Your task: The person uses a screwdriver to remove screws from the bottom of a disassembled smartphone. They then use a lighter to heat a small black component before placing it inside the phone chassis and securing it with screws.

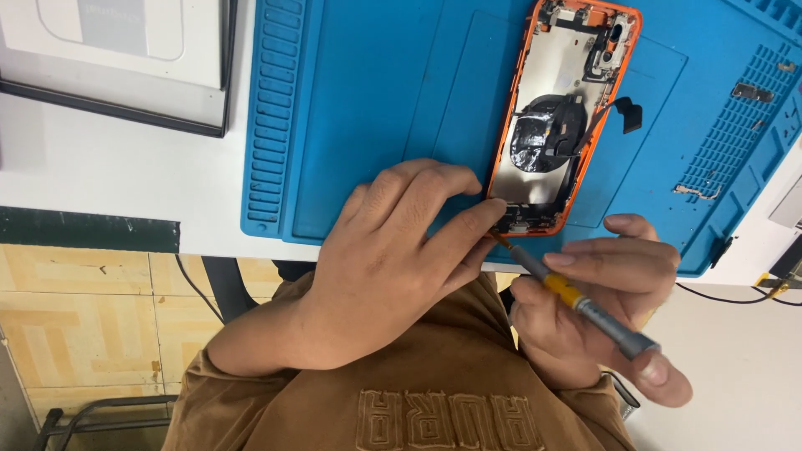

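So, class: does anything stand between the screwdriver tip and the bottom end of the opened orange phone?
Nothing visible does. The right hand holds the screwdriver, whose tip already meets the orange phone at its bottom end. The left hand's fingertips press just beside it.

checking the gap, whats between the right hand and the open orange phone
In the head view, a grey screwdriver with a yellow band bridges it, running from the right hand to the phone.

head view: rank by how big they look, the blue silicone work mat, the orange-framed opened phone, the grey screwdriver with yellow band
1. Blue silicone work mat
2. Orange-framed opened phone
3. Grey screwdriver with yellow band, though it sits nearer the camera, so it looks larger than it is.
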